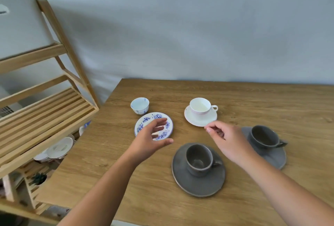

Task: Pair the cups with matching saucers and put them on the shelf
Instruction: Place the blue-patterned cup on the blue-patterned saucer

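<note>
While both hands hover with fingers spread and gripping nothing, the left hand (151, 140) hangs over the bare blue-floral saucer (142, 125); its small blue-patterned cup (139, 105) stands just behind, seemingly empty (blurred). The right hand (226, 140) nears the white saucer (193, 120) bearing the white handled cup (200, 107). Two grey cups (198, 159) sit on grey saucers (189, 184) on the wooden table (253, 99), beside a slatted wooden shelf (45, 113).
</note>
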{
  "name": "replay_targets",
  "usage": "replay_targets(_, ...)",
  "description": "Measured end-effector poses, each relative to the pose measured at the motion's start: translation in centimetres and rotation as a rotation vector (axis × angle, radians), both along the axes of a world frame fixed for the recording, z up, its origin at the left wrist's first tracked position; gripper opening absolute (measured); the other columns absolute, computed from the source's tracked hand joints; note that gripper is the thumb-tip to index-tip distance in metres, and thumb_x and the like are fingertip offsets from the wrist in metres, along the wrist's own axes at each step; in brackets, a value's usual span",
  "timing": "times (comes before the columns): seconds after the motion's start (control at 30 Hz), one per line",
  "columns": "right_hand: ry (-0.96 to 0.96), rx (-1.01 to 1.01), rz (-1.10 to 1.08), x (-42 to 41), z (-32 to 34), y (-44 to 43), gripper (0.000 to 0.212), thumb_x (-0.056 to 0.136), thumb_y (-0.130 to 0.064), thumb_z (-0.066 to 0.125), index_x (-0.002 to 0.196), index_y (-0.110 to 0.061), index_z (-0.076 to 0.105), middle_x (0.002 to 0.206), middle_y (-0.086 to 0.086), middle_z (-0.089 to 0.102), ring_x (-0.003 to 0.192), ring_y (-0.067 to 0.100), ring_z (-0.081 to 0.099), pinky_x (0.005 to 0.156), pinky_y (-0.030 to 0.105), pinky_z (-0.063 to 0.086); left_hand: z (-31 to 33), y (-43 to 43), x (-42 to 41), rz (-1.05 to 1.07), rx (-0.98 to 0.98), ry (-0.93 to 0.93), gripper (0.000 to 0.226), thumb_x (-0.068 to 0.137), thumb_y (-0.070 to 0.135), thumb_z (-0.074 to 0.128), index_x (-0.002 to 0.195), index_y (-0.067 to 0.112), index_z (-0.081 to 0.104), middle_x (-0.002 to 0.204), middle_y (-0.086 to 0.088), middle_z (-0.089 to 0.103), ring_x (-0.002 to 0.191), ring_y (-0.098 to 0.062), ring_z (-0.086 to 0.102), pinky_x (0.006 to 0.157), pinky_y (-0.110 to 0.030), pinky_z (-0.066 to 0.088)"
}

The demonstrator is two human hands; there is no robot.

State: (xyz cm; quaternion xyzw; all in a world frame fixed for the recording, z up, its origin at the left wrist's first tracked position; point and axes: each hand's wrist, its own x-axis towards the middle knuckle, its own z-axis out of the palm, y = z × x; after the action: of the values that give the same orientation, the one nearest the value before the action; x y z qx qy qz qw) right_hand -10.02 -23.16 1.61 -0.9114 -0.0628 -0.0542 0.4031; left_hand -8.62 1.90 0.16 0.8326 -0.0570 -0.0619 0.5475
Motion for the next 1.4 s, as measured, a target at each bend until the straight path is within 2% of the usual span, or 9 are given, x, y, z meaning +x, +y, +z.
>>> replay_targets(0.13,0.053,0.003,0.1,5.1,1.5,4.7,0.015,0.086,-0.024,0.062,0.101,-0.024,0.066,0.086,-0.012,0.063,0.068,-0.006,0.051,0.067,0.012,0.038,1.4,4.1,4.5,0.192,0.102,-0.059,0.068,0.073,0.021,0.081,0.133,0.021,0.048,0.137,0.006,0.054,0.125,-0.01,0.05,0.103,-0.031,0.043)
replay_targets(0.23,0.091,-0.051,0.171,9.4,1.7,8.8,0.028,0.085,-0.027,0.065,0.112,-0.023,0.062,0.108,-0.007,0.065,0.089,0.0,0.057,0.081,0.018,0.044,1.6,6.8,8.1,0.294,0.159,-0.036,0.077,0.072,0.022,0.082,0.139,0.017,0.043,0.143,0.0,0.048,0.13,-0.015,0.047,0.104,-0.034,0.041)
replay_targets(0.33,0.157,-0.106,0.204,13.2,1.0,12.7,0.042,0.083,-0.03,0.066,0.124,-0.023,0.056,0.13,-0.004,0.059,0.118,0.01,0.054,0.099,0.03,0.042,1.1,8.4,11.0,0.296,0.166,0.046,0.086,0.071,0.02,0.082,0.143,0.015,0.036,0.147,-0.005,0.044,0.132,-0.019,0.044,0.107,-0.037,0.04)
replay_targets(0.53,0.264,-0.152,0.184,17.7,-2.2,17.9,0.071,0.079,-0.029,0.072,0.141,-0.021,0.038,0.146,0.0,0.045,0.133,0.016,0.042,0.108,0.034,0.035,-1.4,10.7,14.3,0.173,0.066,0.199,0.096,0.069,0.013,0.083,0.147,0.014,0.028,0.148,-0.006,0.041,0.131,-0.02,0.046,0.105,-0.035,0.042)
replay_targets(0.77,0.285,-0.105,0.166,19.2,-4.7,20.1,0.084,0.074,-0.024,0.077,0.145,-0.02,0.033,0.149,0.003,0.041,0.136,0.02,0.039,0.111,0.037,0.033,-3.9,12.1,15.6,0.159,0.0,0.148,0.066,0.071,0.004,0.079,0.129,0.02,0.051,0.128,0.0,0.06,0.12,-0.015,0.055,0.101,-0.031,0.046)
replay_targets(0.97,0.236,-0.006,0.154,17.2,-2.7,18.4,0.086,0.069,-0.028,0.08,0.143,-0.022,0.037,0.143,-0.001,0.048,0.13,0.015,0.046,0.109,0.038,0.037,-2.6,11.3,14.7,0.111,-0.018,0.051,0.067,0.07,0.006,0.081,0.129,0.022,0.052,0.126,0.006,0.061,0.117,-0.008,0.056,0.103,-0.026,0.043)
replay_targets(1.17,0.239,-0.025,0.155,13.0,-1.3,15.3,0.079,0.064,-0.026,0.084,0.134,-0.025,0.047,0.124,-0.017,0.054,0.117,0.005,0.052,0.101,0.027,0.04,-2.2,9.0,11.1,-0.01,-0.026,0.016,0.063,0.071,0.008,0.08,0.125,0.027,0.053,0.121,0.011,0.062,0.114,-0.002,0.057,0.101,-0.021,0.043)
replay_targets(1.3,0.26,-0.043,0.162,10.9,-1.9,14.5,0.071,0.063,-0.023,0.084,0.127,-0.027,0.054,0.112,-0.015,0.06,0.107,0.005,0.055,0.096,0.026,0.043,-3.5,8.1,9.2,-0.013,0.012,0.034,0.068,0.071,0.007,0.081,0.131,0.022,0.052,0.125,0.008,0.062,0.116,-0.006,0.058,0.102,-0.025,0.045)
replay_targets(1.4,0.261,-0.049,0.15,9.9,-2.7,14.3,0.075,0.061,-0.025,0.085,0.128,-0.031,0.052,0.119,-0.012,0.063,0.11,0.007,0.057,0.098,0.031,0.046,-4.2,7.7,8.3,0.006,0.029,0.048,0.073,0.069,0.006,0.081,0.134,0.018,0.05,0.127,0.002,0.062,0.117,-0.009,0.058,0.102,-0.027,0.046)
